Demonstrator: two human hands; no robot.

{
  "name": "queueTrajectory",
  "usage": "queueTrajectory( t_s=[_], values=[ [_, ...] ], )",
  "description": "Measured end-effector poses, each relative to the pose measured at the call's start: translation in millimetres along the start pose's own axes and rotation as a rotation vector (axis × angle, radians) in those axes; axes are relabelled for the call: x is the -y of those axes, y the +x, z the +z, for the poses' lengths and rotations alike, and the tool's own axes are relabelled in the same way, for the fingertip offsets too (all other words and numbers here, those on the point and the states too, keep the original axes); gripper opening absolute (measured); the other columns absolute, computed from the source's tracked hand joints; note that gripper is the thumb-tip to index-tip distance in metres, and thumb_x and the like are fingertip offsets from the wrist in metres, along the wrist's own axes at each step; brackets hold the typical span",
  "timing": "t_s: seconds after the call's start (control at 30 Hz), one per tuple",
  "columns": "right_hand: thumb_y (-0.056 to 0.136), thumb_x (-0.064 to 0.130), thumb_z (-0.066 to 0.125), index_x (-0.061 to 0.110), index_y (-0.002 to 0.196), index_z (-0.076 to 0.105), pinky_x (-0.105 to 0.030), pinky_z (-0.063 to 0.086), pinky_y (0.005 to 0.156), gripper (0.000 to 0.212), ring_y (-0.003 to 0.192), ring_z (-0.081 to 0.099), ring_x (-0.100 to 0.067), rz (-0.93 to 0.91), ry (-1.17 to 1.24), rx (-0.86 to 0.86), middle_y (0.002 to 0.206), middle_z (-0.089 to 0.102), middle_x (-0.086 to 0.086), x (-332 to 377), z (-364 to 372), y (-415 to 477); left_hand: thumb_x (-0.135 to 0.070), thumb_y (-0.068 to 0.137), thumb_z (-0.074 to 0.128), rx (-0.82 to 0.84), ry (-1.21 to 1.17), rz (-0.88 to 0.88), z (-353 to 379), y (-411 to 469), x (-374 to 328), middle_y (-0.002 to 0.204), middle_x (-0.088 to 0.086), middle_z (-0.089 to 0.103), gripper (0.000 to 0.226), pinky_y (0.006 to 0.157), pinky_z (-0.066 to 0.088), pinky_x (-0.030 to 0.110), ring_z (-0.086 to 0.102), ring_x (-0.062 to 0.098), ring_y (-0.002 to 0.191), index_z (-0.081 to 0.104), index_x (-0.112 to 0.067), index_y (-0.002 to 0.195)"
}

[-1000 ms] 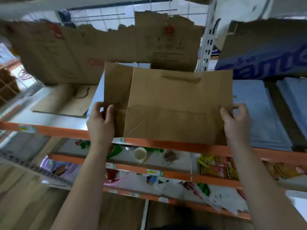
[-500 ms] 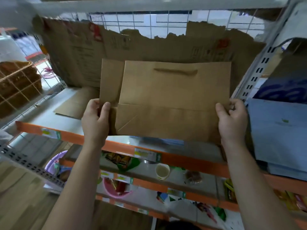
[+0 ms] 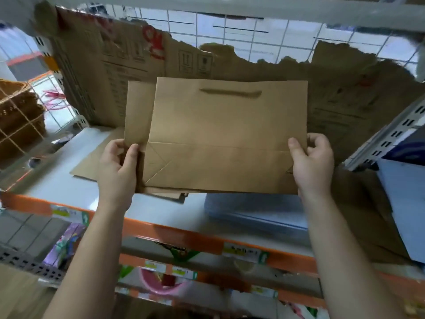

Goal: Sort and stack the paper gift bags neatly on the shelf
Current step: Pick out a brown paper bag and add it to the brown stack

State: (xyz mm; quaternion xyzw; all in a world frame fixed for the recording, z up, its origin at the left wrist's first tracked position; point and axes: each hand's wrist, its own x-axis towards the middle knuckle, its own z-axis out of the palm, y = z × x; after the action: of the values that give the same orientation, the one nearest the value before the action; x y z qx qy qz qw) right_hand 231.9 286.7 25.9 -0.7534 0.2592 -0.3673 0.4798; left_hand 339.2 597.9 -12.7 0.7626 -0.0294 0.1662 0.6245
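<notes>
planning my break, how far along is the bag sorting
Partway. One brown bag lies flat on the shelf, a blue stack to its right. The left hand and right hand grip the held bags above the shelf; setting them down remains.

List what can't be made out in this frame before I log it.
Head view throughout.
Number of bags held: front brown bag covers all but one strip behind.
Fingers of left hand and right hand: mostly behind the paper.
Flat brown bag on shelf: mostly behind left hand.
Blue stack: far part under the held bag.
Cardboard backing print: blurred.
</notes>
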Motion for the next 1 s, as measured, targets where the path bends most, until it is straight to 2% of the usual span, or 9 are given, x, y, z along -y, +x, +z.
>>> queueTrajectory(
  t_s=[0.17,0.27,0.43,0.5,0.6,0.67,0.77,0.87,1.0],
  values=[
    [0.090,0.028,0.062,0.025,0.098,0.051,-0.044,0.056,0.078,0.014,0.081,0.068,-0.018,0.054,-0.021,-0.095,0.090,0.071,-0.002,22.7,51.9,-31.8,-0.040,0.092,0.054,0.096,0.023,0.032,-27.5,62.2,33.3,0.088,-0.003,0.066,0.008,0.080,0.048,0.040,0.059,0.011,0.080,0.055,-0.032,0.090],
    [0.092,0.028,0.062,0.027,0.095,0.050,-0.043,0.056,0.077,0.012,0.083,0.067,-0.019,0.115,-0.019,-0.117,0.096,0.070,-0.007,34.7,83.4,-58.7,-0.041,0.093,0.054,0.164,0.093,0.042,-47.5,93.9,53.2,0.091,-0.001,0.066,0.009,0.078,0.046,0.038,0.060,0.017,0.086,0.053,-0.031,0.094],
    [0.093,0.026,0.061,0.018,0.102,0.051,-0.011,0.041,0.053,0.016,0.073,0.061,-0.006,0.143,-0.120,-0.155,0.089,0.067,-0.002,51.0,121.7,-91.5,-0.039,0.095,0.051,0.266,0.217,0.012,-75.3,130.5,84.3,0.100,0.008,0.066,0.022,0.077,0.045,0.040,0.058,0.027,0.093,0.057,-0.019,0.103],
    [0.093,0.027,0.062,0.019,0.100,0.050,-0.009,0.037,0.047,0.016,0.067,0.059,-0.004,0.141,-0.188,-0.152,0.082,0.066,-0.001,54.8,131.2,-99.4,-0.044,0.093,0.052,0.308,0.208,-0.016,-83.4,136.9,95.3,0.094,0.005,0.067,0.025,0.072,0.046,0.040,0.060,0.025,0.088,0.058,-0.021,0.101],
    [0.092,0.028,0.062,0.021,0.100,0.049,-0.019,0.043,0.055,0.017,0.067,0.060,-0.009,0.153,-0.260,-0.139,0.077,0.065,0.001,58.0,145.7,-109.4,-0.066,0.072,0.056,0.341,0.233,-0.082,-95.7,146.8,111.0,0.090,0.004,0.069,0.050,0.074,0.053,0.047,0.064,0.027,0.086,0.060,-0.025,0.100],
    [0.092,0.028,0.063,0.020,0.100,0.049,-0.026,0.044,0.057,0.018,0.065,0.059,-0.011,0.158,-0.296,-0.137,0.072,0.062,0.006,57.4,153.8,-114.8,-0.067,0.065,0.065,0.365,0.328,-0.084,-100.6,149.8,120.1,0.095,0.006,0.069,0.062,0.076,0.053,0.047,0.064,0.029,0.090,0.060,-0.021,0.106],
    [0.091,0.027,0.064,0.019,0.101,0.050,-0.014,0.039,0.051,0.019,0.063,0.054,-0.003,0.162,-0.349,-0.122,0.072,0.056,0.014,52.3,161.5,-121.8,-0.053,0.071,0.077,0.374,0.531,-0.022,-102.2,148.8,130.5,0.099,0.012,0.066,0.059,0.069,0.048,0.041,0.060,0.034,0.092,0.058,-0.012,0.109],
    [0.091,0.026,0.064,0.018,0.104,0.052,-0.006,0.037,0.048,0.020,0.066,0.053,-0.002,0.195,-0.356,-0.125,0.081,0.059,0.009,47.3,162.4,-127.4,-0.053,0.072,0.075,0.337,0.669,0.043,-98.9,147.6,132.2,0.092,0.011,0.059,0.051,0.059,0.036,0.035,0.052,0.032,0.084,0.058,-0.011,0.096],
    [0.092,0.029,0.064,0.017,0.111,0.054,-0.014,0.041,0.058,0.025,0.079,0.061,-0.012,0.211,-0.349,-0.129,0.099,0.067,-0.001,42.7,160.0,-133.2,-0.056,0.073,0.072,0.356,0.734,0.045,-94.9,147.1,135.4,0.102,0.010,0.053,0.057,0.068,0.043,0.039,0.052,0.034,0.101,0.061,-0.014,0.109]
  ],
)
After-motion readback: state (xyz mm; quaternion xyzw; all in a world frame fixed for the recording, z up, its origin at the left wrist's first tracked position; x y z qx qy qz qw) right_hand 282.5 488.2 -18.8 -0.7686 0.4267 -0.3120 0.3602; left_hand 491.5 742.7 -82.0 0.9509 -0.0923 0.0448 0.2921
